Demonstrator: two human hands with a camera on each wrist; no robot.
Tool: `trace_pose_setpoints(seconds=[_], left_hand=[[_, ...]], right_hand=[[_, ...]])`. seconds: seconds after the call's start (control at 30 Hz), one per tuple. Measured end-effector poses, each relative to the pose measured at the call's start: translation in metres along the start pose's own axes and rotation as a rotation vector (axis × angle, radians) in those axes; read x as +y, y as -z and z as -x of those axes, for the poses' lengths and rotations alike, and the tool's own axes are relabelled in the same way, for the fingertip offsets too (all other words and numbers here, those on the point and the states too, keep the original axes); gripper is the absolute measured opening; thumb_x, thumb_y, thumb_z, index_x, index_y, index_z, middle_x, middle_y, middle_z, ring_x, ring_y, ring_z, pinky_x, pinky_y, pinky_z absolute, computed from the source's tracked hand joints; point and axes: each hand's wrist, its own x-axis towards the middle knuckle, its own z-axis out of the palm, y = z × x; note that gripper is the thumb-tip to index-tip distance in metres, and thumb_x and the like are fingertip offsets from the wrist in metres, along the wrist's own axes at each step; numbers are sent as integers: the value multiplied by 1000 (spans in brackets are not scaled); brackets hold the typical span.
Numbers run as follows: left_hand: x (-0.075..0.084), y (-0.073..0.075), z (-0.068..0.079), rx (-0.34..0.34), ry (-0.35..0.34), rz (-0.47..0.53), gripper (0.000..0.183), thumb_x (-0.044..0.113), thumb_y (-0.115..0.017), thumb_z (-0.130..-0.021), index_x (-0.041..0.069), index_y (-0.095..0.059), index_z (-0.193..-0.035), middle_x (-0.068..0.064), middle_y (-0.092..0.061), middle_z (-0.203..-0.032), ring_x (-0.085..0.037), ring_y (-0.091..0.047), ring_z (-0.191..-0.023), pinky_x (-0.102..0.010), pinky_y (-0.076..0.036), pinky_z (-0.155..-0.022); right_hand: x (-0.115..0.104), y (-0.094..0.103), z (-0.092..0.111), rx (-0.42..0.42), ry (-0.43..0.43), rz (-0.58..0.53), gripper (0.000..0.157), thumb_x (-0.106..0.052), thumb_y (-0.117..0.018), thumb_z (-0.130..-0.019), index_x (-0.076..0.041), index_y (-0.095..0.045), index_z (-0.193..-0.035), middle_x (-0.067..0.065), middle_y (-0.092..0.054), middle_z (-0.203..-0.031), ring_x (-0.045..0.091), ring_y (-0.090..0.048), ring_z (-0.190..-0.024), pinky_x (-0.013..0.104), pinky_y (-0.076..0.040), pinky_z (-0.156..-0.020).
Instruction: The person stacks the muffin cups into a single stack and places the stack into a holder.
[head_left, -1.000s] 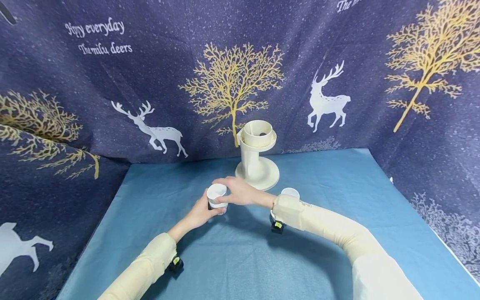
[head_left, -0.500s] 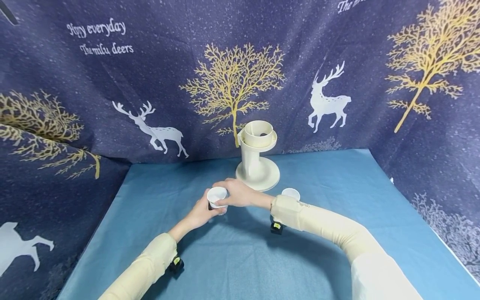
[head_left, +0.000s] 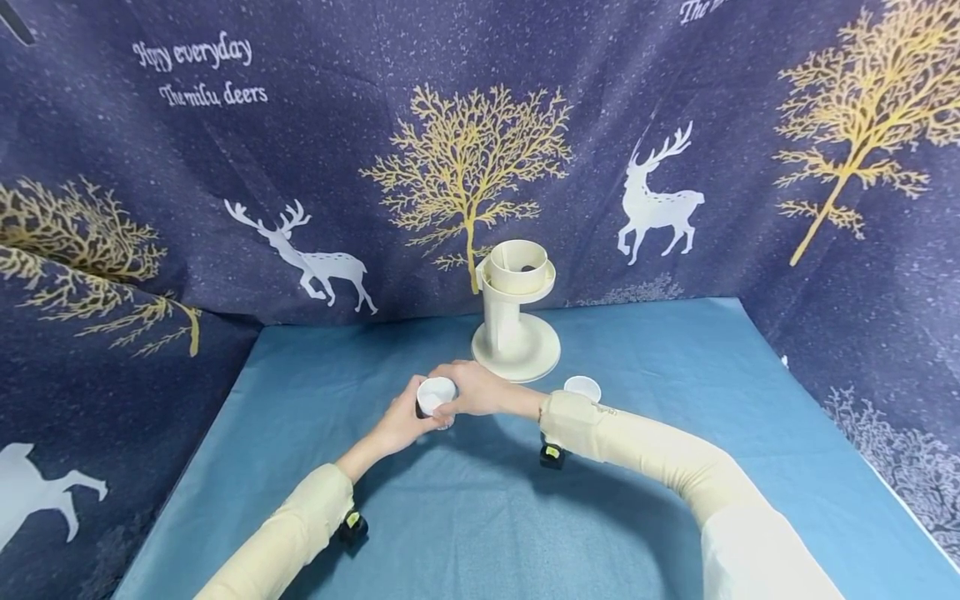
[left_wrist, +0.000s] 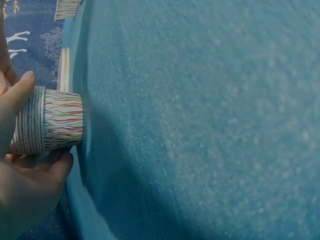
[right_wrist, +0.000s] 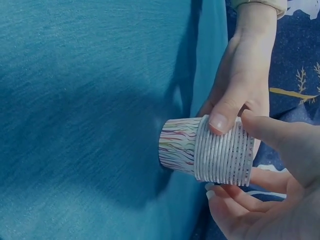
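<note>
A stack of nested paper cups (head_left: 436, 392), white with wavy coloured stripes, is between both hands over the middle of the table. My left hand (head_left: 397, 423) grips the stack from its left side, thumb in front. From the right, my right hand (head_left: 482, 390) holds the upper rims between thumb and fingers. In the right wrist view, the rims of the stack (right_wrist: 225, 150) sit tightly together, with the right hand (right_wrist: 280, 185) around their end and the left hand (right_wrist: 245, 85) beside it. Another white cup (head_left: 582, 387) stands behind the right sleeve, partly hidden.
A cream stand (head_left: 517, 346) with a round base and an open ring on top stands at the back, just beyond the right hand. Blue cloth (head_left: 480, 517) covers the table. A dark printed curtain (head_left: 315, 167) hangs behind it.
The upper cup part has gone down into the lower stack, so the gap between rims has closed. My right hand has lowered slightly with it; the left hand stays put.
</note>
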Motion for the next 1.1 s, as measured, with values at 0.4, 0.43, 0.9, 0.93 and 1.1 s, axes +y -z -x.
trace_pose_setpoints(seconds=[0.4, 0.43, 0.9, 0.93, 1.1], left_hand=[[0, 0, -1, 0, -10, -15, 57, 18, -75, -86, 4, -39, -128, -19, -59, -118, -20, -65, -92, -26, -51, -70], [0, 0, -1, 0, -11, -15, 57, 18, -74, -86, 4, -39, -128, -19, -59, -119, -21, -65, -94, -26, -52, -71], [0, -4, -2, 10, 44, -2, 63, 23, -77, -84, 6, -38, -130, -18, -57, -120, -20, -64, -90, -28, -52, -68], [0, -4, -2, 12, 49, -3, 64, 24, -77, -83, 6, -38, -131, -18, -58, -120, -20, -65, -90, -28, -52, -68], [-1, -4, -3, 28, 50, -15, 65, 25, -79, -82, 7, -39, -130, -16, -59, -119, -23, -64, -95, -31, -52, -72]], right_hand=[[1, 2, 3, -37, -19, 32, 57, -32, -74, -86, -10, -54, -134, 7, -65, -122, 22, -59, -106, 33, -48, -85], [1, 1, 4, -39, -19, 34, 59, -32, -74, -86, -10, -53, -136, 7, -64, -123, 22, -59, -106, 33, -48, -85], [11, 4, 17, 16, -86, -44, 56, -30, -63, -94, -2, -46, -139, 15, -66, -119, 26, -66, -104, 36, -53, -87], [12, 5, 19, 26, -84, -49, 54, -30, -62, -95, -3, -46, -139, 16, -66, -119, 25, -66, -105, 37, -53, -87], [17, 12, 29, 77, -76, -135, 44, -26, -58, -97, -4, -51, -134, 18, -65, -120, 24, -65, -106, 39, -52, -91]])
